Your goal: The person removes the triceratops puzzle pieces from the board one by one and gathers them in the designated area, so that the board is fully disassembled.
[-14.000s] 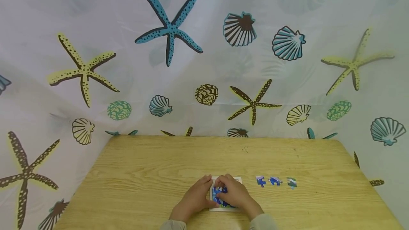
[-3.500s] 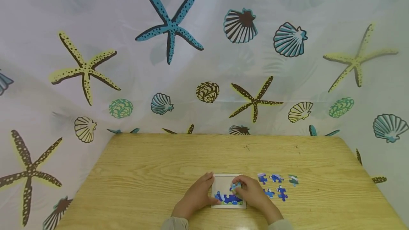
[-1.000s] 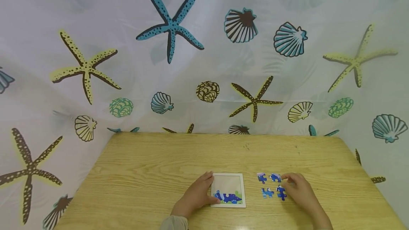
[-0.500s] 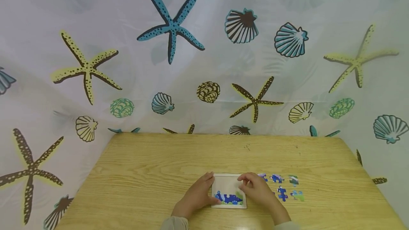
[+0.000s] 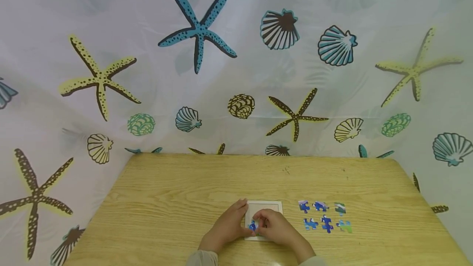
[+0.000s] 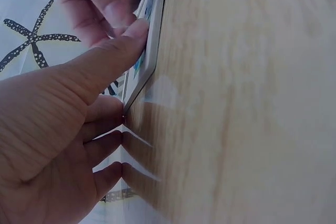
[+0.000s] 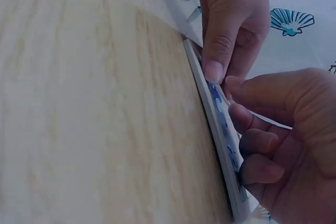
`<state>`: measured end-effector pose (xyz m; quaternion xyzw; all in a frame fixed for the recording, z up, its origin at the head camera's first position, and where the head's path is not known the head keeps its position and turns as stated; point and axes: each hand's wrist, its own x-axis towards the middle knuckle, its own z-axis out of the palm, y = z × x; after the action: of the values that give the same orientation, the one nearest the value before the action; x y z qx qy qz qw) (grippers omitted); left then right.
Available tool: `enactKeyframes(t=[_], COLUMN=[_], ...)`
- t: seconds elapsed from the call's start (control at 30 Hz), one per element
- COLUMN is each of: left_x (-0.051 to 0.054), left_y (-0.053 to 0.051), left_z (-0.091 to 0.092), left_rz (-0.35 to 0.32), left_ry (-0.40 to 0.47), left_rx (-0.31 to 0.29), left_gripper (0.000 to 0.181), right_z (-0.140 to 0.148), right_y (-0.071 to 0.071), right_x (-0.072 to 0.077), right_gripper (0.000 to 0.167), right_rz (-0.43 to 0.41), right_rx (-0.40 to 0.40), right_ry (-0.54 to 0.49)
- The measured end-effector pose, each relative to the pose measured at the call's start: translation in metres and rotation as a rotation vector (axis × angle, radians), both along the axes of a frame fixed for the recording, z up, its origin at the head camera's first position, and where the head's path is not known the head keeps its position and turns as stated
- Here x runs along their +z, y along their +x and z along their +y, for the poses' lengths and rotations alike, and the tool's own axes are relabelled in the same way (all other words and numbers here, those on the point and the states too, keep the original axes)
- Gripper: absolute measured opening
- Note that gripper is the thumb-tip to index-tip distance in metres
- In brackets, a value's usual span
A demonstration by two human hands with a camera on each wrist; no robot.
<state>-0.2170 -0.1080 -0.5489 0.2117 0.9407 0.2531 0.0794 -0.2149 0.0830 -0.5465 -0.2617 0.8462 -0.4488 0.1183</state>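
- Left hand: sits along the left side of the puzzle tray, thumb over the near rim, fingers bent against the edge; grips the tray between them, probably to stop it sliding. No piece seen in it.
- Tray: flat on the tabletop, between the two hands, partly covered by both. Far part in front of the fingers shows bare backing.
- Fitted blue pieces: in the tray's near part, beside the left thumb; the rest of them is behind the right hand.
- Right hand: over the tray, fingers curled, thumb and forefinger close together next to the left thumb. Can't tell if a piece is pinched there or they only touch the fitted ones; looks like fine adjusting.
- Six loose pieces: right of the right hand, two rows of three, apart from each other; likely spread so each is easy to see and pick up. Mostly blue, right-hand ones greener.
- Tabletop: light wood grain, runs out past both hands; few small dark marks beyond them.
- Room: pale cloth beyond and to both sides of the hands, printed with starfish and shells; nothing visible behind it.
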Motion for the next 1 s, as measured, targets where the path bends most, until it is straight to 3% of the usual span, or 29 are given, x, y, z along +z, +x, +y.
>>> enactKeyframes(t=[0.27,0.5,1.0], left_x=[0.0037,0.0029,0.0049], left_y=[0.0006,-0.0003,-0.0003], left_z=[-0.0022,-0.0061,-0.0047], left_rz=[-0.036,-0.083,-0.082], left_ry=[0.025,0.04,0.04], left_rx=[-0.012,-0.031,-0.05], left_gripper=[0.083,0.093,0.096], right_z=[-0.0009,-0.0014,-0.003], right_y=[0.0015,-0.0002,0.0007], right_x=[0.0004,-0.0037,-0.0076], right_gripper=[0.024,0.024,0.03], right_rz=[-0.005,0.039,0.07], right_rx=[0.005,0.005,-0.041], right_ry=[0.017,0.054,0.099])
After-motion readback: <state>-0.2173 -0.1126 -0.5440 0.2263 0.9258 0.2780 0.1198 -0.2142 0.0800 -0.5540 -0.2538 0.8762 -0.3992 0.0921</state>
